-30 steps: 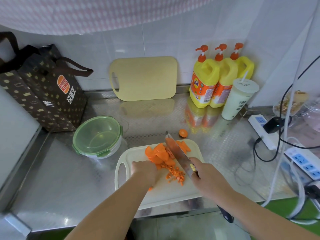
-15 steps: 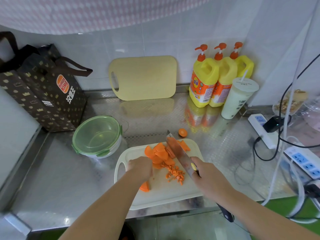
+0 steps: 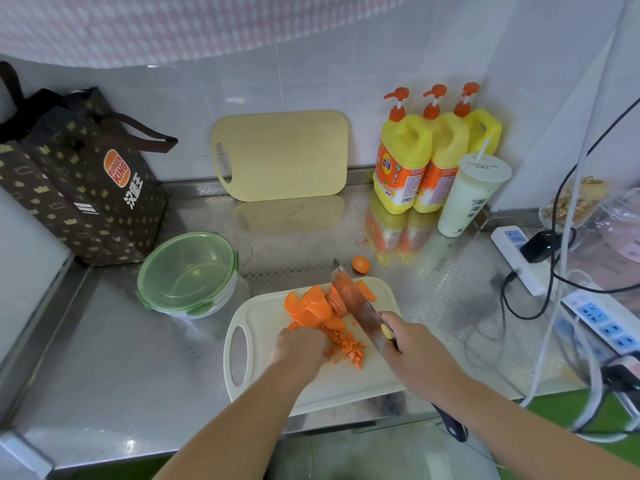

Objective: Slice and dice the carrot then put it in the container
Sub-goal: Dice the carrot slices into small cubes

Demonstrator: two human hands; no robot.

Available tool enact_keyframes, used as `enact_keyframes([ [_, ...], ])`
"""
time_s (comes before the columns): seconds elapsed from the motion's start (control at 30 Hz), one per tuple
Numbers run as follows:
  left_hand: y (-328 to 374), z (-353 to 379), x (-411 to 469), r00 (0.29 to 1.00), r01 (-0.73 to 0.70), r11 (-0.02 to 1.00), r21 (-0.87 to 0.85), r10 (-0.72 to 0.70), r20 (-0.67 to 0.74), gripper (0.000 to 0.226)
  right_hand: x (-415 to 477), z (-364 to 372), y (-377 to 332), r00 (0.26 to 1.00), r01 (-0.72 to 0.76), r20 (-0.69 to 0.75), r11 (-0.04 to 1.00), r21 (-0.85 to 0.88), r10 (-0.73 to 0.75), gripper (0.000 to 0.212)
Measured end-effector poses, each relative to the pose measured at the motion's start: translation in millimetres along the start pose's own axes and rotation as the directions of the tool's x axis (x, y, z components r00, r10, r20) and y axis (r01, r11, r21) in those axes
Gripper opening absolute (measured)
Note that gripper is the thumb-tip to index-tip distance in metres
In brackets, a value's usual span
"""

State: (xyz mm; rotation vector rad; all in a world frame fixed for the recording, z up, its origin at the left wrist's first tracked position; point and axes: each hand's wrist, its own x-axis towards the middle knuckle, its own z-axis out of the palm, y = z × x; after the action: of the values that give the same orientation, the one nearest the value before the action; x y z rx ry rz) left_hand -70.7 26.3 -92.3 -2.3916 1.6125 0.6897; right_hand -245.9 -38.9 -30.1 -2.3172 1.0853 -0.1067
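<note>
The carrot lay in three lots. A loose fan of round carrot slices [image 3: 311, 304] overlapped at the far middle of the white cutting board [image 3: 311, 386]. A small heap of diced carrot [image 3: 346, 346] sat just in front of them, and one cut carrot end [image 3: 361, 264] lay off the board on the steel table [image 3: 104, 358]. The right grip [image 3: 412, 351] was clenched round the knife [image 3: 360, 306] high up, close to where blade meets handle. The broad blade angled away across the board, beside the slices. The left grip [image 3: 299, 351] was knuckles-up with its fingers curled down onto the board at the near edge of the dice. Whatever it pinned was hidden under the hand, so I could not tell whether it grasped a piece. The slices looked stiff, light and wet-faced, so they would likely skate on the smooth plastic and on each other. They would best be held flat, a few stacked, pressed from above with fingertips tucked back from the edge. The dice were too small and scattered to pinch. They would probably move best scooped onto the flat of the blade or swept off the tilted board. The container [image 3: 188, 271] stood on the table to the left of the board, near but not touching it, with its green lid seated, so the lid would have to come off first.
</note>
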Motion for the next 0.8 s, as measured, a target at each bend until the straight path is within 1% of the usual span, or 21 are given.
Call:
enact_keyframes([
  [0.1, 5.7, 6.1, -2.2, 0.999, 0.014, 0.991, -0.136, -0.018, -0.028, 0.022, -0.9, -0.6, 2.1, 1.0, 0.001, -0.012, 1.0, -0.01, -0.001, 0.016],
  [0.2, -4.3, 5.1, -4.1, 0.996, 0.028, 0.949, -0.313, -0.051, -0.066, 0.019, -0.6, 0.2, 2.1, 1.0, 0.012, -0.012, 1.0, -0.004, -0.012, 0.014],
  [0.27, -13.5, -1.3, -7.1, 0.993, 0.044, 0.914, -0.403, -0.082, -0.08, 0.015, 0.3, 2.1, -0.7, 1.0, 0.024, -0.001, 1.0, -0.005, -0.024, 0.018],
  [0.33, -20.7, -6.0, -9.5, 0.993, 0.042, 0.893, -0.448, -0.089, -0.084, 0.009, 1.3, 5.4, -4.8, 0.999, 0.043, 0.017, 0.999, -0.008, -0.043, 0.026],
  [0.37, -23.6, -8.0, -11.5, 0.991, 0.042, 0.884, -0.466, -0.095, -0.092, 0.009, 2.1, 7.5, -7.3, 0.998, 0.053, 0.027, 0.999, -0.005, -0.053, 0.029],
  [0.43, -32.1, -10.5, -16.6, 0.979, 0.073, 0.861, -0.504, -0.158, -0.128, 0.013, 4.4, 12.9, -12.4, 0.996, 0.074, 0.05, 0.997, 0.008, -0.074, 0.03],
  [0.53, -55.0, -7.0, -26.1, 0.931, 0.156, 0.805, -0.573, -0.313, -0.187, 0.02, 7.7, 25.1, -19.7, 0.99, 0.103, 0.099, 0.995, 0.017, -0.104, 0.035],
  [0.6, -68.1, -0.1, -35.7, 0.927, 0.197, 0.753, -0.628, -0.351, -0.129, 0.026, 7.4, 36.2, -24.5, 0.984, 0.125, 0.129, 0.992, 0.01, -0.125, 0.033],
  [0.67, -72.9, 10.5, -43.2, 0.933, 0.229, 0.715, -0.66, -0.356, -0.062, 0.037, 4.1, 46.1, -30.3, 0.978, 0.144, 0.148, 0.99, 0.008, -0.144, 0.029],
  [0.7, -72.1, 15.7, -45.5, 0.93, 0.243, 0.696, -0.676, -0.365, -0.042, 0.039, 2.4, 50.2, -33.5, 0.976, 0.15, 0.156, 0.989, 0.005, -0.149, 0.029],
  [0.8, -64.7, 28.3, -46.1, 0.907, 0.274, 0.593, -0.757, -0.421, -0.001, 0.031, -0.9, 60.7, -39.7, 0.973, 0.153, 0.179, 0.988, -0.029, -0.145, 0.03],
])
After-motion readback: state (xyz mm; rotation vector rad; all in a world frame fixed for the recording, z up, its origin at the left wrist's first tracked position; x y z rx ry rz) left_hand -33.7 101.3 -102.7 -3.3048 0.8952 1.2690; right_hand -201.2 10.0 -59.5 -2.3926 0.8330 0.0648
